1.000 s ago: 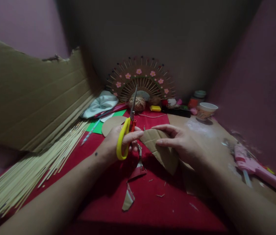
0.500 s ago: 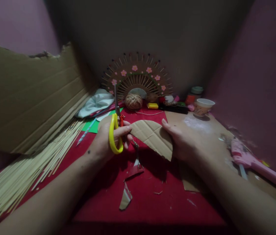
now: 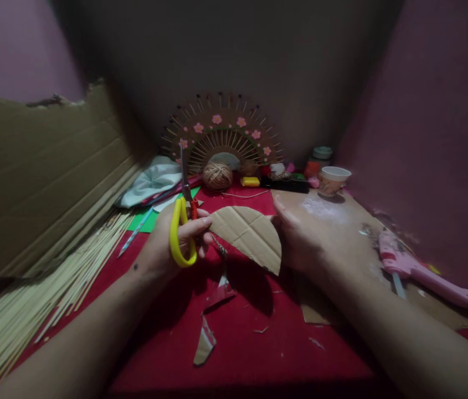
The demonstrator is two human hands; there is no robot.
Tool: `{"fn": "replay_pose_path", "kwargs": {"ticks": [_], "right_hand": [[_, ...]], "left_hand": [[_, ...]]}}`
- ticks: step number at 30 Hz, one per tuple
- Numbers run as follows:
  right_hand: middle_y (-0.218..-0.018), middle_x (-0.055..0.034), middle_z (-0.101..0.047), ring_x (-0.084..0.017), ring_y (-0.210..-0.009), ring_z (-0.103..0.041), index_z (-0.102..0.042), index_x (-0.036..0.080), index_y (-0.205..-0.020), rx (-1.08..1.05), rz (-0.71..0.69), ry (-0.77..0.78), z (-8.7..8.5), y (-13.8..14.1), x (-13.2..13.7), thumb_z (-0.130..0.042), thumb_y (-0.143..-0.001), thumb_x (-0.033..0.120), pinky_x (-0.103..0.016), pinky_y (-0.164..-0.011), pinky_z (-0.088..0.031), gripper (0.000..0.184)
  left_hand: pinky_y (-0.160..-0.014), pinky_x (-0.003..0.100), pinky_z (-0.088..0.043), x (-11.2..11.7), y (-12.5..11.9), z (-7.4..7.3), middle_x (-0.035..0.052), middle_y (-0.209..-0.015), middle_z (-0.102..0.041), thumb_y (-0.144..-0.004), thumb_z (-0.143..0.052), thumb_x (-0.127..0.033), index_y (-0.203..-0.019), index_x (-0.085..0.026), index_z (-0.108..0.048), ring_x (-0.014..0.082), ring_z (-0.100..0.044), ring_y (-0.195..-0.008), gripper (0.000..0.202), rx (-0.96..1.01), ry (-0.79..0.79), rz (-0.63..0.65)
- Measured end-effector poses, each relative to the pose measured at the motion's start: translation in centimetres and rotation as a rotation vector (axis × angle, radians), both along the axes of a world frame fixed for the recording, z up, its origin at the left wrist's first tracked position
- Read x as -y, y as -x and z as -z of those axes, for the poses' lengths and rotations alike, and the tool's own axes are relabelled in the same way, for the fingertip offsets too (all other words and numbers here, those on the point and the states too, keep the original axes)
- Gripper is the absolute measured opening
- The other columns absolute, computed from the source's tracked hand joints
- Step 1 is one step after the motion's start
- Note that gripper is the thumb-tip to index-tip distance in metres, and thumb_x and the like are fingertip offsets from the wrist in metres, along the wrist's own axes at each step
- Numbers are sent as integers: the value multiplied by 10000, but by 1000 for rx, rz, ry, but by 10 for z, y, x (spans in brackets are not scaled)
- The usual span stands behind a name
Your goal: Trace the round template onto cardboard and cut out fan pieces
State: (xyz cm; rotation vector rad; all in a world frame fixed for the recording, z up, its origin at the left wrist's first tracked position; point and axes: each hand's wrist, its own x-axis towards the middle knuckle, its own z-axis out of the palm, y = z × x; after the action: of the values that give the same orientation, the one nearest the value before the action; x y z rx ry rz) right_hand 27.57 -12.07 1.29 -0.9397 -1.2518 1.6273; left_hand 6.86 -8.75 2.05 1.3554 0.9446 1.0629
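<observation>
My left hand point(image 3: 184, 235) grips the edge of a half-round piece of cardboard point(image 3: 248, 233) between thumb and fingers. A pair of scissors point(image 3: 184, 230) with yellow and red handles hangs on the same hand, blades pointing up. At the cardboard's right edge is my right hand point(image 3: 300, 238), its thumb raised off the piece and a fingertip just behind the edge. The other right fingers are hidden. Below the cardboard, scraps of cut cardboard point(image 3: 205, 346) lie on the red cloth point(image 3: 250, 360).
Thin sticks point(image 3: 51, 299) are spread at the left beside a large cardboard sheet point(image 3: 51, 177). A decorated fan point(image 3: 217, 121) stands at the back behind a ball of twine point(image 3: 217, 176). To the right are a paper cup point(image 3: 333, 182) and a pink glue gun point(image 3: 425, 271).
My right thumb has lifted off the cardboard, and the piece shows more of its rounded right side. The whole view has shifted a little, so things sit farther left.
</observation>
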Motion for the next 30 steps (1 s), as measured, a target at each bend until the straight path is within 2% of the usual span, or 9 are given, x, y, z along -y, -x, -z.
{"fn": "replay_pose_path", "kwargs": {"ticks": [2, 5, 10, 16, 21, 25, 30], "right_hand": [[-902, -147, -675, -254, -900, -627, -608, 130, -1089, -45, -31, 93, 2, 0, -1, -135, -784, 734, -397, -777, -480, 825], [-883, -149, -674, -252, -894, -626, -613, 123, -1090, -78, -45, 151, 2, 0, -1, -152, -786, 729, -390, -765, -480, 820], [-834, -137, -674, -241, -835, -634, -625, 136, -1081, -139, -25, 188, 2, 0, -2, -172, -798, 715, -370, -704, -495, 788], [-838, -124, -672, -211, -729, -630, -608, 149, -1123, -271, -56, 184, 4, -1, -3, -351, -803, 652, -315, -573, -499, 649], [-847, -85, -670, -160, -621, -610, -585, 178, -1144, -309, -11, 133, 6, -1, -1, -558, -773, 442, -279, -510, -499, 455], [-773, -76, -663, -174, -596, -627, -609, 133, -1064, -234, 10, 62, 10, 0, -2, -685, -653, 253, -282, -512, -507, 434], [-663, -51, -632, -133, -508, -577, -629, 100, -924, -203, 132, 10, 15, 1, -5, -693, -635, 214, -238, -450, -468, 317]], "left_hand": [[-332, 190, -418, -2, 1, 3, -32, -504, -586, -724, -659, -290, -853, -167, -517, 101, -525, -349, 228, 13, 2, -1], [-338, 195, -431, -2, 0, 3, -33, -507, -590, -720, -663, -296, -855, -168, -506, 99, -521, -349, 244, 21, 2, 1], [-396, 190, -468, 10, -6, -10, -26, -559, -593, -712, -664, -249, -867, -160, -505, 101, -559, -434, 239, -10, -13, -84], [-442, 193, -512, 13, -9, -13, -32, -627, -577, -686, -689, -221, -838, -158, -504, 119, -612, -530, 247, 34, -22, -98], [-478, 223, -539, 13, -8, -12, -30, -640, -580, -684, -693, -221, -857, -155, -494, 130, -625, -541, 271, 68, -11, -109], [-482, 232, -543, 13, -8, -10, -27, -631, -585, -677, -694, -212, -860, -151, -493, 141, -633, -548, 279, 88, -30, -135], [-474, 237, -540, 14, -9, -11, -26, -604, -605, -665, -698, -198, -860, -147, -489, 149, -637, -535, 290, 80, -27, -102]]}}
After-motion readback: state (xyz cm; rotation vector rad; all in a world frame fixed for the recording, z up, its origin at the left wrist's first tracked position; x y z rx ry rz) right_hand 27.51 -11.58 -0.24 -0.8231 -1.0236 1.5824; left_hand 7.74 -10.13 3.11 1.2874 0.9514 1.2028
